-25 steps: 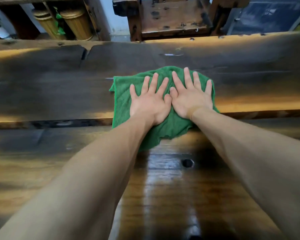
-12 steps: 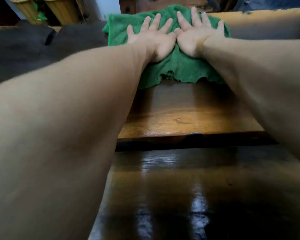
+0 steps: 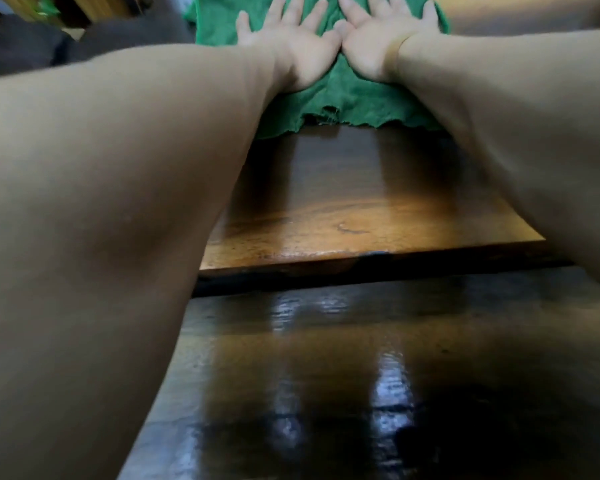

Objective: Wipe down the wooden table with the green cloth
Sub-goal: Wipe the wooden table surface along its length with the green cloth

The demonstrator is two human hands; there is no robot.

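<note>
Green cloth [image 3: 357, 98] is seen spread flat at the top centre of the frame, on the far part of a dark wooden bench [image 3: 343, 216]. Its near edge is frayed and wavy, and its far edge is cut off by the top of the frame. Two bare hands are pressed flat on it, side by side, with the thumbs touching at the middle. The left hand [image 3: 291, 46] is laid palm down with its fingers straight and spread; nothing is gripped. The right hand [image 3: 378, 39] is laid the same way, fingers straight and fanned, with its fingertips cut off at the top edge of the frame. Both forearms are stretched forward from the lower corners and fill much of the left and right sides of the picture.

Between the arms, a raised plank of the bench is shown in warm brown, with a glossy, uneven front edge across the middle of the frame. Below it, a lower and darker surface is seen, shiny, with pale streaks of reflected light. At the upper left of the frame, a dark grey patch and a blurred glimpse of yellowish, basket-like shapes [image 3: 25, 5] with a bit of green are visible; what they are cannot be told.
</note>
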